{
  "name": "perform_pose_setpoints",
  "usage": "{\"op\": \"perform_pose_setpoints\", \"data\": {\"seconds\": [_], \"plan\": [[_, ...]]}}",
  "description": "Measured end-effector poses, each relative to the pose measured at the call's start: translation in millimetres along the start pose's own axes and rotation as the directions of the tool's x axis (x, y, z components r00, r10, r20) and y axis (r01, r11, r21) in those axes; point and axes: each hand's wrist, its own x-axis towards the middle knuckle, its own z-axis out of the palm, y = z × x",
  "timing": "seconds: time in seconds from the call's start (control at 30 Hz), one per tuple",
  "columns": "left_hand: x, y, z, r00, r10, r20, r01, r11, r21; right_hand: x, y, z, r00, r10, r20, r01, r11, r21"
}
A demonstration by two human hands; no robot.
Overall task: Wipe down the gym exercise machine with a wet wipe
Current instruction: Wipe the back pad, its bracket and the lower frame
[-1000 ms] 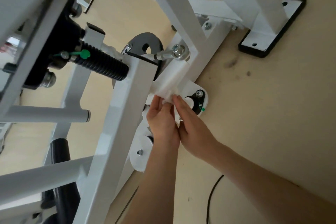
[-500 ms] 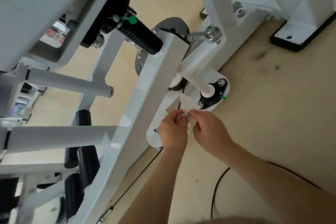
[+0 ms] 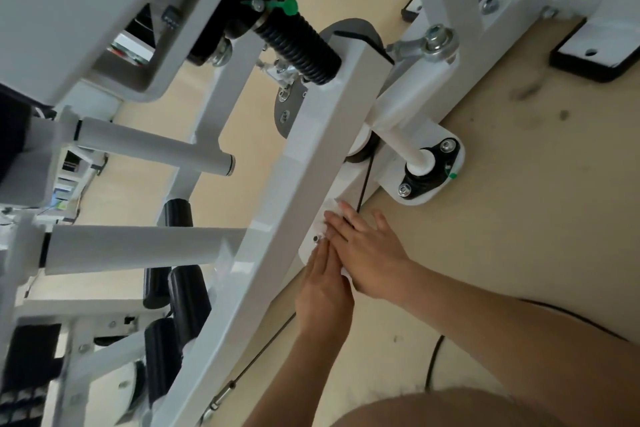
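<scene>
Beige floor (image 3: 519, 236) with marks and a cable.
Dark smudges (image 3: 526, 91) stain the floor at the upper right, a black cable (image 3: 432, 365) curves across it at the lower right, and blurred shelves (image 3: 67, 180) show at the far left.

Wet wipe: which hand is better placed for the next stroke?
Likely the right hand: its straight fingers press the wet wipe flat on the white plate; the left hand lies alongside, by the bolt.
</scene>
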Motion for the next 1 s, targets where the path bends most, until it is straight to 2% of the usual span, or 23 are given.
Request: {"op": "perform_pose_setpoints", "data": {"seconds": [0.07,0.17,0.27,0.37,0.43,0.5,0.53,0.6,0.67,0.7,0.73,0.8,0.9,0.97,1.0], "plan": [[14.0,6.0,-5.9,0.995,0.044,0.084,-0.056,0.988,0.145,-0.1,11.1,-4.5,0.999,0.038,-0.017,-0.037,0.995,0.089],[40.7,8.9,-19.7,0.984,0.002,0.177,-0.061,0.941,0.332,-8.9,22.1,-5.6,0.996,0.083,-0.027,-0.076,0.979,0.187],[60.1,-1.8,-23.4,0.903,-0.237,0.359,0.169,0.963,0.211,-16.2,18.9,-4.7,0.997,0.078,-0.022,-0.071,0.968,0.242],[51.0,-1.6,-25.4,0.833,-0.434,0.343,0.464,0.886,-0.006,-17.8,13.9,-4.1,0.990,0.100,-0.105,-0.058,0.937,0.343],[33.8,10.0,-23.1,0.817,-0.494,0.297,0.508,0.860,0.034,-17.6,12.4,-2.0,0.981,0.131,-0.140,-0.065,0.914,0.400],[12.6,24.4,-13.4,0.868,-0.457,0.195,0.465,0.885,0.003,-17.7,10.7,0.4,0.977,0.159,-0.144,-0.079,0.892,0.445],[4.2,32.4,-8.6,0.916,-0.377,0.140,0.385,0.922,-0.034,-18.0,10.2,1.0,0.975,0.170,-0.141,-0.086,0.881,0.466],[0.3,41.3,-3.0,0.989,-0.133,0.071,0.137,0.989,-0.049,-19.4,11.1,2.8,0.971,0.181,-0.154,-0.080,0.860,0.504],[14.5,34.8,-0.7,0.998,0.053,0.020,-0.053,0.998,-0.014,-20.1,13.6,2.4,0.974,0.157,-0.163,-0.048,0.847,0.529],[23.7,28.5,-1.4,0.996,0.088,-0.006,-0.088,0.996,-0.002,-19.5,15.4,2.1,0.980,0.129,-0.152,-0.030,0.848,0.529],[30.7,23.5,-2.7,0.997,0.071,-0.010,-0.072,0.997,-0.012,-18.0,17.4,2.0,0.986,0.095,-0.139,-0.010,0.856,0.516],[29.9,21.2,-7.4,0.998,-0.054,0.014,0.055,0.995,-0.088,-15.7,17.5,-2.8,0.995,0.007,-0.101,0.038,0.897,0.439],[1.0,24.1,-11.7,0.991,-0.132,-0.009,0.128,0.978,-0.167,-10.9,13.4,-4.3,0.996,-0.085,-0.006,0.085,0.977,0.194],[-15.3,17.8,-12.1,0.988,-0.149,-0.047,0.137,0.972,-0.191,-12.2,8.4,2.3,0.995,-0.093,-0.019,0.094,0.992,0.081],[-16.1,13.8,-13.3,0.973,-0.224,-0.054,0.208,0.955,-0.210,-14.6,5.3,8.5,0.994,-0.092,-0.060,0.095,0.994,0.051]]}}
